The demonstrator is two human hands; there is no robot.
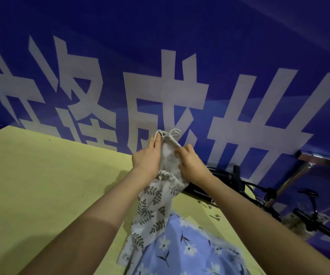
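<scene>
A white drawstring bag [168, 155] is held up above the yellow-green table [41, 175], its cord loops [173, 133] sticking out at the top. My left hand [147, 157] holds the bag's left edge near the top. My right hand [192, 163] pinches the bag's right side. Below my hands a white cloth with a green leaf print [152, 209] hangs down to the table. Whether it is part of the bag or a separate piece, I cannot tell.
A light-blue cloth with white flowers [190, 251] lies at the near edge. Small metal clips [215, 216] lie at the table's right edge. Black stands and cables [259, 193] crowd the floor to the right. A blue banner with white characters [160, 76] rises behind.
</scene>
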